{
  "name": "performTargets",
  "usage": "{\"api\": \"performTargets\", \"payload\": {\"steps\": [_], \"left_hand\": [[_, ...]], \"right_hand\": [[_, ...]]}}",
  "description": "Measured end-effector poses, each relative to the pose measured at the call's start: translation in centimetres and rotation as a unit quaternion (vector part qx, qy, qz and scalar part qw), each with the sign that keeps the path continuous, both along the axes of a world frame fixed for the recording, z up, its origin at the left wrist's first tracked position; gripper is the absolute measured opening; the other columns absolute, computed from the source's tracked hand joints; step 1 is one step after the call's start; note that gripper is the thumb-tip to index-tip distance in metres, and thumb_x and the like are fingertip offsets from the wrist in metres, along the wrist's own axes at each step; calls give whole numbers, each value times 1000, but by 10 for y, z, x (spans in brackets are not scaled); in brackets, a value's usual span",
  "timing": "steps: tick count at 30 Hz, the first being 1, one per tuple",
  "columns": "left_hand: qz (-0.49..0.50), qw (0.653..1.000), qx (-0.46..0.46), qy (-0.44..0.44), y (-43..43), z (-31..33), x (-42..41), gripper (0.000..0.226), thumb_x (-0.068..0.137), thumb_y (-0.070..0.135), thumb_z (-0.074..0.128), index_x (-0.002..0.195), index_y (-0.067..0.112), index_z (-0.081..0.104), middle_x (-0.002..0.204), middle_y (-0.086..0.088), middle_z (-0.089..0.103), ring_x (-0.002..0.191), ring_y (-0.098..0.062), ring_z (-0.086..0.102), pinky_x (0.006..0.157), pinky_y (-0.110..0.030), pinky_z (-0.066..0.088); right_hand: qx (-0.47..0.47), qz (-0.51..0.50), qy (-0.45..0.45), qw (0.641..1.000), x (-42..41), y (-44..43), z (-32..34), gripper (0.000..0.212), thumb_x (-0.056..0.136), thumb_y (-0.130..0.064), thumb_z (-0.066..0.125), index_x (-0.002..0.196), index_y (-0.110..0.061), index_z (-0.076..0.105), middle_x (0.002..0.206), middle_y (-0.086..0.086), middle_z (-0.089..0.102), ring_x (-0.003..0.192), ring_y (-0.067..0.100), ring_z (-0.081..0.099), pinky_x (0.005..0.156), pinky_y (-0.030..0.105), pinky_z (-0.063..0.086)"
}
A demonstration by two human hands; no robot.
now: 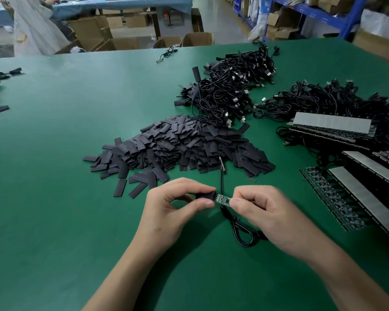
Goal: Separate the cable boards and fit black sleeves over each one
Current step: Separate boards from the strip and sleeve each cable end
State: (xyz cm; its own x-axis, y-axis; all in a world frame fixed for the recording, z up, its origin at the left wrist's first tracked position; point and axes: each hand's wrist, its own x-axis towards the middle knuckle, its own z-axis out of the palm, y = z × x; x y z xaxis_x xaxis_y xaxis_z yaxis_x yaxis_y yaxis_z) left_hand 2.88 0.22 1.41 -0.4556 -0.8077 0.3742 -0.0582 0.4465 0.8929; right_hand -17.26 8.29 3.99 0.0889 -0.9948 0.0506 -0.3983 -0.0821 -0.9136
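- Left hand (177, 205) pinches a black sleeve (206, 196), its mouth at the board's left end.
- Right hand (265, 212) pinches the small green board (222, 199), near the surface (76, 176) edge.
- Sleeve pile (180, 144) lies just beyond.

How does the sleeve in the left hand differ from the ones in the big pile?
The held sleeve is pinched in the left hand, off the green table; the pile sleeves lie loose on it. The held sleeve sits at the end of the small board pinched by the right hand; the pile sleeves show no board. The held sleeve looks bulged; the pile sleeves look flat. Both are short and black.
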Motion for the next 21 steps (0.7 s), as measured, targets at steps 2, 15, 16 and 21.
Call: {"api": "performTargets", "payload": {"steps": [2,15,16,21], "left_hand": [[-3,1000,-5,-6,0,0,0,16,79,34,78,95,29,79,93,12,76,88,-13,71,79,-18,51],[-33,985,-96,-142,-4,-1,9,19,81,29,84,98,22,83,93,13,74,87,-8,71,79,-31,56],[-36,982,-102,-154,-4,-1,9,18,81,29,84,98,22,83,93,13,74,88,-7,71,80,-33,56],[-54,978,-102,-173,-4,-1,9,21,81,34,84,100,24,82,94,15,74,89,-5,70,82,-31,56]], "right_hand": [[7,4,3,1000,-1,0,-1,41,90,-55,51,67,-21,44,60,-12,32,56,9,29,53,33,24],[42,10,99,994,-4,3,-5,42,101,-36,60,63,-23,46,55,-12,36,53,7,30,50,23,24],[46,12,106,993,-4,3,-5,42,100,-35,60,63,-22,46,55,-12,36,53,7,30,50,22,24],[58,7,125,990,-3,4,-3,41,99,-37,59,63,-22,46,54,-12,36,51,6,29,49,22,26]]}}
